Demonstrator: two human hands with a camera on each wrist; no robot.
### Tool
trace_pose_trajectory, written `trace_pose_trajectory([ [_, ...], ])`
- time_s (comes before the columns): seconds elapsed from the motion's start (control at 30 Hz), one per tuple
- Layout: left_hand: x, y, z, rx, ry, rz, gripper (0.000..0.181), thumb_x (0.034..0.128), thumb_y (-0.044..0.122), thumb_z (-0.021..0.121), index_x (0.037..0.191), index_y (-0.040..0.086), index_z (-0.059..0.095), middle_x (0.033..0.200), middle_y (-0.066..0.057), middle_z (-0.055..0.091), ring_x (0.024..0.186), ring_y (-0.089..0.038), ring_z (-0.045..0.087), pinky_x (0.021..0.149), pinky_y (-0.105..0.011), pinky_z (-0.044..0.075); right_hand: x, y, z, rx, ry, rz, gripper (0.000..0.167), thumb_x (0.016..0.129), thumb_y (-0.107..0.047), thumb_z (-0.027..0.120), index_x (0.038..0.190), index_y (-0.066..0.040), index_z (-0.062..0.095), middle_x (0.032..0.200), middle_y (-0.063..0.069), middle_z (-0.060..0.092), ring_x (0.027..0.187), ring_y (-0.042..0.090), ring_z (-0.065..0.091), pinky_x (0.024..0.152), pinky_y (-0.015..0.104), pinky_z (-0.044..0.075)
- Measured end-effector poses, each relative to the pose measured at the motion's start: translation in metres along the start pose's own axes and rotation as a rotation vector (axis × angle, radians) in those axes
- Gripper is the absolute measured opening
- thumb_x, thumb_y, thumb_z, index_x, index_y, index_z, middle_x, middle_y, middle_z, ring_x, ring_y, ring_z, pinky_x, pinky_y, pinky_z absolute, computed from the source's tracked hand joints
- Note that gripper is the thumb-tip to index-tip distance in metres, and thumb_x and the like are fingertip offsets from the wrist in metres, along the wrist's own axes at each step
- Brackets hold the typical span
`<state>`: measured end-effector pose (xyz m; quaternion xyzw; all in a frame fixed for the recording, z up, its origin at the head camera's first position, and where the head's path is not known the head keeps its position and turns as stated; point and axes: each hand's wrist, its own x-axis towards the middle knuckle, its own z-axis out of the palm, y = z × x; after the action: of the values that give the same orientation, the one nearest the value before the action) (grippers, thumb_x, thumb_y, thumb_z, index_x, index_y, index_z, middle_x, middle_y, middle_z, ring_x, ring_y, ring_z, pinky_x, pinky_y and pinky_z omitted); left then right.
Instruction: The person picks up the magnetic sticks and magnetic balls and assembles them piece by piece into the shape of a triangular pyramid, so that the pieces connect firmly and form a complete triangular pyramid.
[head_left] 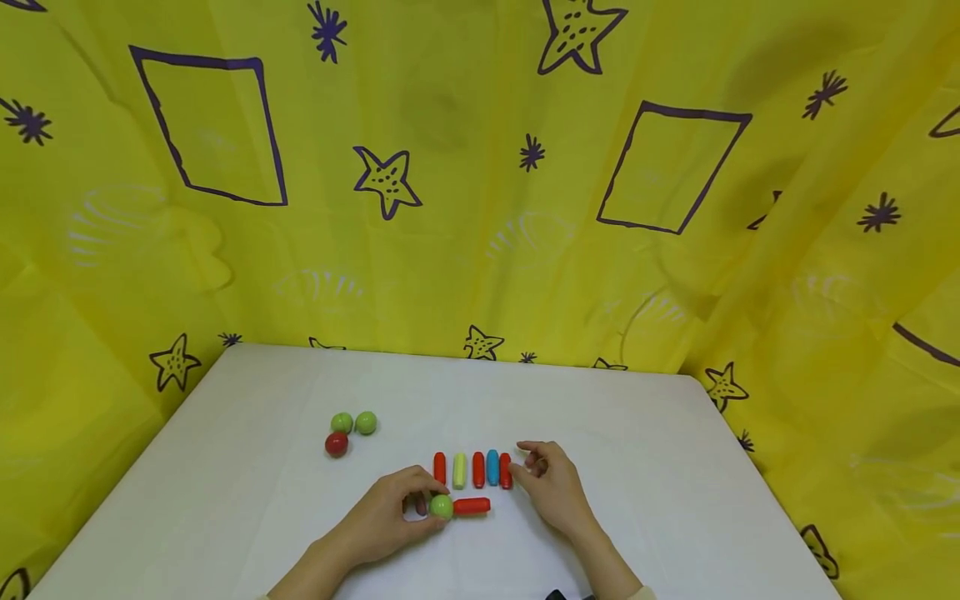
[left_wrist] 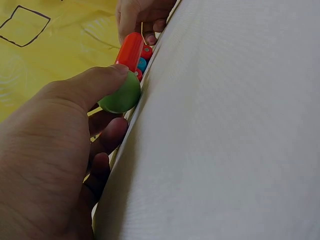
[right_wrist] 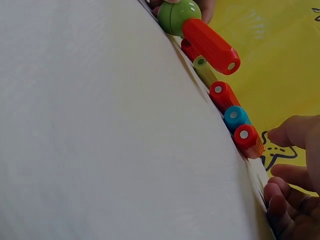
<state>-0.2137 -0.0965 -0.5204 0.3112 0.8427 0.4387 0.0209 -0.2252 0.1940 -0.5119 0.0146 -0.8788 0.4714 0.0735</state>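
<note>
My left hand (head_left: 390,510) pinches a green ball (head_left: 442,506) between thumb and fingers, and a red stick (head_left: 472,506) extends from the ball's right side, touching it. Behind them stands a row of short sticks: a red one (head_left: 439,469), a yellow-green one (head_left: 459,471), another red (head_left: 478,470), a blue one (head_left: 492,467) and a red one at the right end (head_left: 506,471). Beside that last stick is my right hand (head_left: 553,487), fingers loosely bent, holding nothing. In the right wrist view, a gap shows between the thumb and the end red stick (right_wrist: 248,141).
Two green balls (head_left: 366,422) and a red ball (head_left: 337,443) lie together at the back left of the white table (head_left: 645,450). A black object (head_left: 556,595) shows at the bottom edge. Yellow patterned cloth (head_left: 450,250) hangs behind and at both sides.
</note>
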Motion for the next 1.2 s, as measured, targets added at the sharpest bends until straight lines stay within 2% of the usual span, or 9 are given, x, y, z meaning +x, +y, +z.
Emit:
trace_pose_trajectory([
  [0.33, -0.0019, 0.0007, 0.0000, -0.003, 0.013, 0.024, 0.031, 0.0881, 0.029, 0.084, 0.116, 0.026, 0.071, 0.097, 0.019, 0.063, 0.083, -0.003, 0.060, 0.075, -0.020, 0.051, -0.0011, 0.0004, -0.0032, -0.039, -0.048, -0.006, 0.033, 0.089, -0.018, 0.081, 0.118, -0.004, 0.075, 0.093, 0.003, 0.060, 0.081, 0.010, 0.052, 0.073, 0.020, 0.045],
  [0.93, 0.0005, -0.0013, 0.0007, -0.012, 0.003, 0.000, 0.030, 0.0883, 0.031, 0.084, 0.115, 0.028, 0.071, 0.097, 0.019, 0.062, 0.082, -0.002, 0.059, 0.075, -0.020, 0.051, -0.0008, 0.0009, -0.0051, -0.081, -0.078, -0.013, 0.027, 0.091, -0.024, 0.080, 0.113, -0.008, 0.077, 0.091, 0.000, 0.058, 0.082, 0.011, 0.053, 0.073, 0.022, 0.044],
  [1.1, 0.0002, -0.0023, 0.0009, -0.007, 0.006, 0.015, 0.030, 0.0885, 0.031, 0.084, 0.116, 0.026, 0.072, 0.097, 0.019, 0.062, 0.082, -0.002, 0.059, 0.075, -0.019, 0.051, 0.0002, 0.0001, -0.0025, -0.105, -0.083, -0.007, 0.033, 0.089, -0.030, 0.082, 0.114, -0.010, 0.077, 0.090, 0.000, 0.057, 0.081, 0.011, 0.051, 0.071, 0.021, 0.043],
  [1.2, 0.0001, -0.0025, 0.0010, -0.004, 0.010, 0.024, 0.030, 0.0884, 0.032, 0.084, 0.115, 0.026, 0.072, 0.097, 0.019, 0.062, 0.082, -0.002, 0.059, 0.075, -0.019, 0.051, 0.0000, -0.0013, -0.0004, -0.133, -0.097, -0.003, 0.041, 0.088, -0.036, 0.083, 0.121, -0.011, 0.075, 0.090, -0.001, 0.055, 0.081, 0.011, 0.049, 0.070, 0.021, 0.041],
])
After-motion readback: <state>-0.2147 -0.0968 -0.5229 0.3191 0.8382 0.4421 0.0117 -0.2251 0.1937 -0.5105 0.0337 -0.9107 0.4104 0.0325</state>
